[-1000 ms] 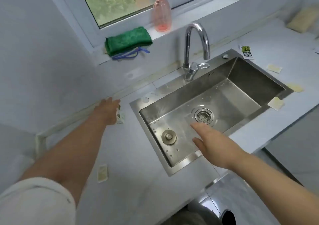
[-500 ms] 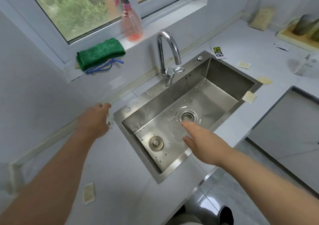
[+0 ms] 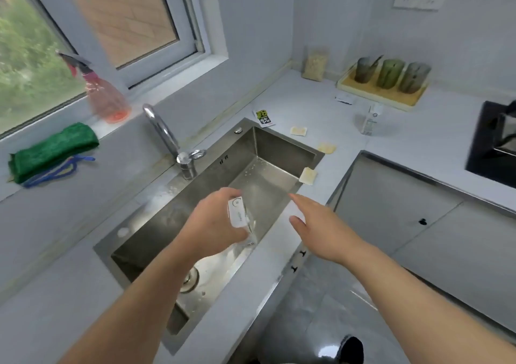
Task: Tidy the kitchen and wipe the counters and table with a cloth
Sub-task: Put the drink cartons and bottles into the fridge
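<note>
Mostly, the tidying looks only just begun. The left hand (image 3: 212,224) is in the middle of the frame, over the sink (image 3: 279,151), with its fingers curled round a small clear bottle (image 3: 238,215) that has a white label. The right hand (image 3: 321,226) is just beside it, fingers straight and spread, holding nothing. No wiping looks done yet. The green cloth (image 3: 53,151) lies folded on the window sill at the left, well apart from both hands. Yellow scraps (image 3: 308,175) and a printed packet (image 3: 264,117) lie on the pale counter (image 3: 405,145) past the sink. A pink spray bottle (image 3: 106,98) stands on the sill. At the upper right, a tray (image 3: 382,99) holds three green cups.
</note>
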A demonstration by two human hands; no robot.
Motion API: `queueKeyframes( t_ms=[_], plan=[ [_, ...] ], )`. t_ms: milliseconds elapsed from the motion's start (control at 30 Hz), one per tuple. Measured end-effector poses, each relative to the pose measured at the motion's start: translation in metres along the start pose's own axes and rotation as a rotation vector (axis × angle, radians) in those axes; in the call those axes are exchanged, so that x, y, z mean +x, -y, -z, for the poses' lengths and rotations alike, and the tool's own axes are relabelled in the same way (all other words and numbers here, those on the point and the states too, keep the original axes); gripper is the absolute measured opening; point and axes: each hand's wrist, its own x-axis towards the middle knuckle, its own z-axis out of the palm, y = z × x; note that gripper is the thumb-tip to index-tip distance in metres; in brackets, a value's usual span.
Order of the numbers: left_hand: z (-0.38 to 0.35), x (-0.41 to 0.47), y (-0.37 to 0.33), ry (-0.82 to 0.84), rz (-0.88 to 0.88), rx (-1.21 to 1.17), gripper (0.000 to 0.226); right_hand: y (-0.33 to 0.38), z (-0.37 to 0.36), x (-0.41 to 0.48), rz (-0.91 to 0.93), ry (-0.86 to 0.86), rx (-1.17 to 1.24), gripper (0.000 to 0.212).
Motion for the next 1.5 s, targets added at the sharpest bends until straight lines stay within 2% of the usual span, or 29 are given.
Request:
queueKeyframes(
  t_ms=[100,333,500,767,1133,1333,1500],
  plan=[
    [-0.023,0.021,-0.048,-0.021,-0.004,-0.019,0.059,-0.045,0.030,-0.004,-0.009,-0.030,0.010,0.057],
    [-0.070,0.078,-0.153,-0.039,-0.025,-0.010,0.067,-0.156,0.110,0.001,-0.041,-0.068,0.016,0.058],
    [-0.087,0.130,-0.200,-0.019,-0.053,0.008,0.068,-0.204,0.155,0.033,-0.065,-0.070,-0.033,0.060],
    [-0.107,0.228,-0.226,-0.014,-0.096,-0.054,0.071,-0.252,0.212,0.116,-0.146,-0.075,-0.125,0.062],
    [-0.120,0.354,-0.239,0.076,-0.181,-0.049,0.074,-0.300,0.256,0.231,-0.397,-0.160,-0.134,0.045],
    [-0.129,0.380,-0.244,0.088,-0.178,-0.016,0.075,-0.324,0.259,0.282,-0.409,-0.124,-0.101,0.078],
    [-0.138,0.385,-0.260,0.095,-0.145,-0.002,0.076,-0.341,0.253,0.318,-0.393,-0.023,-0.153,0.102]
  ],
)
